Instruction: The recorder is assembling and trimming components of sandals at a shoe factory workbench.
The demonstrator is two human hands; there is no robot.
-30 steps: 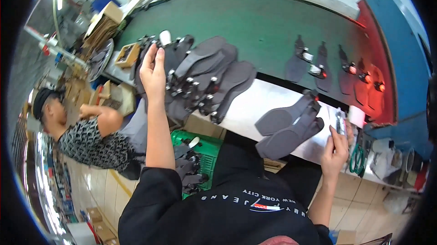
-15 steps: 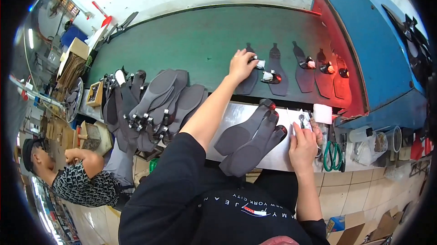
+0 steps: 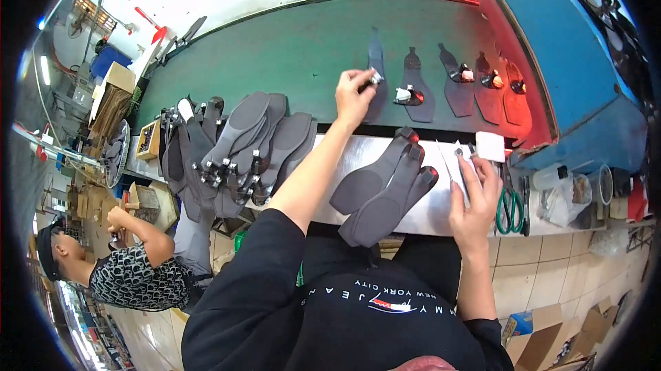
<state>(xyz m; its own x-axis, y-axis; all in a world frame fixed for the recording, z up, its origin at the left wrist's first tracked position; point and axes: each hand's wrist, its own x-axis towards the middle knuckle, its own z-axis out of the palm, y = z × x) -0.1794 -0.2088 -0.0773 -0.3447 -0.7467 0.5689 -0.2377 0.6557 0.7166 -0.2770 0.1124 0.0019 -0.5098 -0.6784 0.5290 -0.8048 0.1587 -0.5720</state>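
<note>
Left hand [image 3: 354, 95] reaches out over the green belt [image 3: 275, 47], fingers pinched shut on a small silvery clip [image 3: 375, 79] at the heel of a dark grey sole [image 3: 375, 61] lying flat there. Right hand [image 3: 475, 195] rests on the steel counter [image 3: 358, 154], fingers curled around a thin dark tool [image 3: 460, 164] beside white paper slips. Judging by the layout, the work looks partway through: four more soles [image 3: 475, 78] with small fittings already sit in a row farther right on the belt, toward the red-lit mouth of a blue machine [image 3: 551, 61], while a short stack of soles [image 3: 385, 188] on the counter and a bigger heap [image 3: 241, 147] to the left wait untouched. A white square card [image 3: 490, 146] lies near the right hand; green-handled scissors [image 3: 511, 205] sit beyond; brown cardboard boxes [image 3: 113, 92] stand far left.
</note>
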